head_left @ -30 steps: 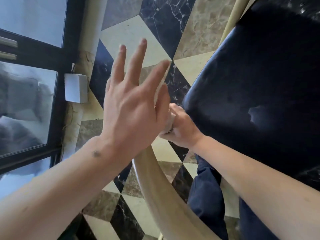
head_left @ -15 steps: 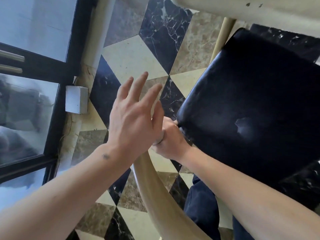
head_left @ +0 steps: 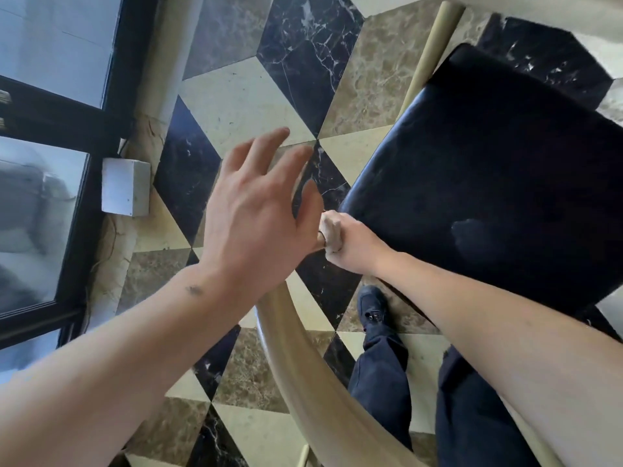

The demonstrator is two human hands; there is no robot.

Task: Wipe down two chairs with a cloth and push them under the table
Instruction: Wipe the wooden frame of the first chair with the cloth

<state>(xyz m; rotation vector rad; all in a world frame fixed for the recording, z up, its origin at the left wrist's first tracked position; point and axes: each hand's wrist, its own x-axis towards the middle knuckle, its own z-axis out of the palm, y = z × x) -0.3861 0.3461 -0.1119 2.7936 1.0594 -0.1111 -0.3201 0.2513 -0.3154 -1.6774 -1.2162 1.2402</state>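
Left hand [head_left: 249, 214] raised above the curved cream chair back rail [head_left: 303, 372], fingers spread and straight, gripping nothing. Right hand [head_left: 350, 244] fisted round a small beige cloth [head_left: 328, 232], pressed at the near-left corner of the black chair seat [head_left: 488, 170]. Hands close together, thumb of left nearly meeting the cloth. Seat partly beneath pale table edge [head_left: 539, 15]. Patterned marble floor [head_left: 253, 96] below.

A floor [head_left: 236, 106] of black, cream and brown marble tiles is seen below. A small white box [head_left: 125, 187] is set at the foot of a black-framed window [head_left: 50, 136].
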